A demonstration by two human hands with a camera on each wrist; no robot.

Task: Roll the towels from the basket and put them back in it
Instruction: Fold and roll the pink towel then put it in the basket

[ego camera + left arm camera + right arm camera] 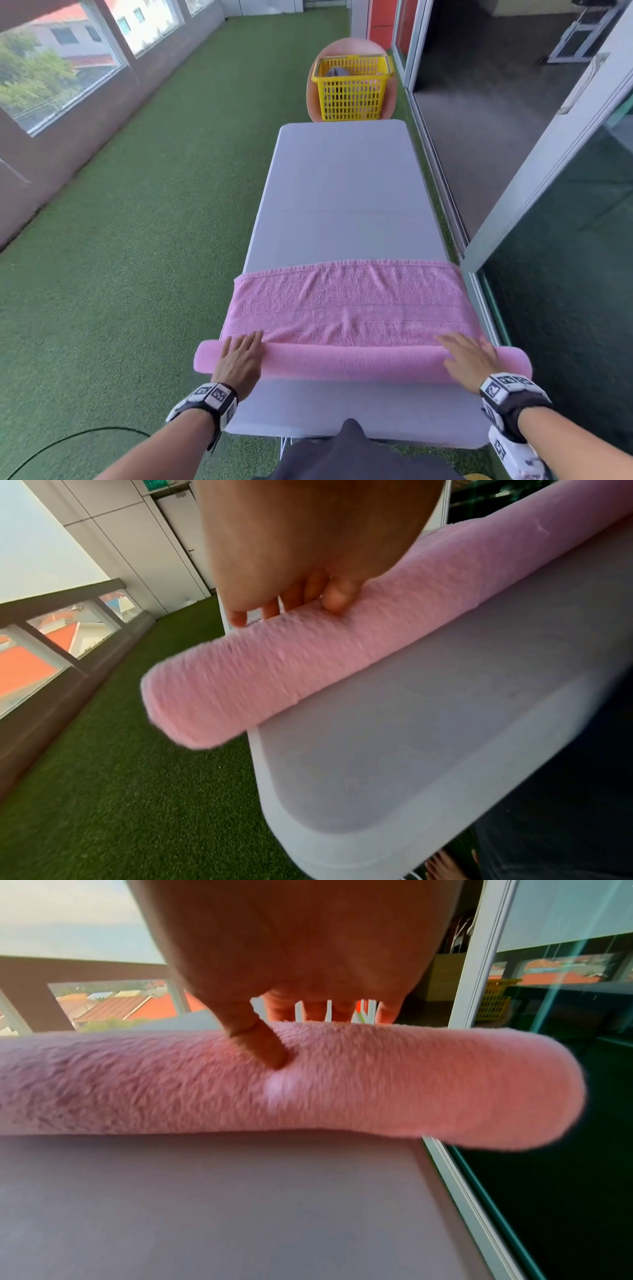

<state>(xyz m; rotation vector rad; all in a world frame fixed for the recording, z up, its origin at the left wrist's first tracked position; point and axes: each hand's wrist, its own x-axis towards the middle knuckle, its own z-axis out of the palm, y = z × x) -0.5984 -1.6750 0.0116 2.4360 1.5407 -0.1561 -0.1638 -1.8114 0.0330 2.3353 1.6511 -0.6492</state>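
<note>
Pink towel [349, 308] laid crosswise on the near half of a long grey table [342, 185]; its near part is wound into a roll whose 2 ends overhang the left and right table edges, while the far part lies flat and reaches about the table's middle. Left hand [239, 359] rests palm-down on the roll near its left end, fingers extended over the top and onto the flat cloth; in the left wrist view the fingertips [337, 601] touch the upper side of the roll. Right hand [469, 359] rests palm-down on the roll near its right end, fingers spread and fairly straight; in the right wrist view the thumb [270, 1047] presses a dimple into the near side of the roll and the other fingers reach over its top. Yellow basket [352, 89] stands beyond the far end of the table, well apart from the towel; grey cloth [337, 72] shows inside it. Green artificial turf [137, 240] covers the floor; glass sliding doors [548, 192] run along the right.
</note>
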